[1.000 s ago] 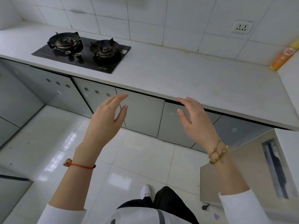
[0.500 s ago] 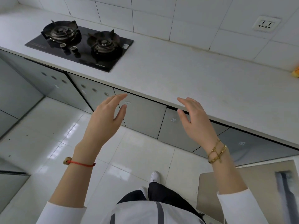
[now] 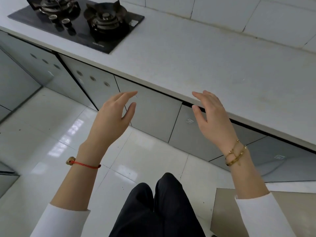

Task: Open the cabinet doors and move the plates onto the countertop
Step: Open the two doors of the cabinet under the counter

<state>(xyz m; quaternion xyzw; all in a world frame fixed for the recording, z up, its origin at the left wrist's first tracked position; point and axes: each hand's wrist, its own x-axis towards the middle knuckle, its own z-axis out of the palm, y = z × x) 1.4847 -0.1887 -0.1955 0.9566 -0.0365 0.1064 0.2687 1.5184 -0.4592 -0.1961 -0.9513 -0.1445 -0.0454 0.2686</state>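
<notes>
Two grey cabinet doors sit closed under the white countertop (image 3: 213, 62): the left door (image 3: 150, 115) and the right door (image 3: 186, 134). My left hand (image 3: 112, 117) hovers in front of the left door, fingers relaxed, holding nothing. My right hand (image 3: 212, 117) hovers near the countertop's front edge above the right door, fingers relaxed and empty. Neither hand touches a door. No plates are visible; the cabinet insides are hidden.
A black two-burner gas hob (image 3: 80, 23) is set in the countertop at the far left. More closed grey doors (image 3: 92, 86) with round holes run to the left. A beige cabinet top (image 3: 225, 211) stands at the lower right. Glossy white floor tiles (image 3: 51, 142) lie below.
The view has closed in on the counter and tilted down; the wall socket and orange bottle have left the frame. Both hands stay raised and empty, now nearer the doors.
</notes>
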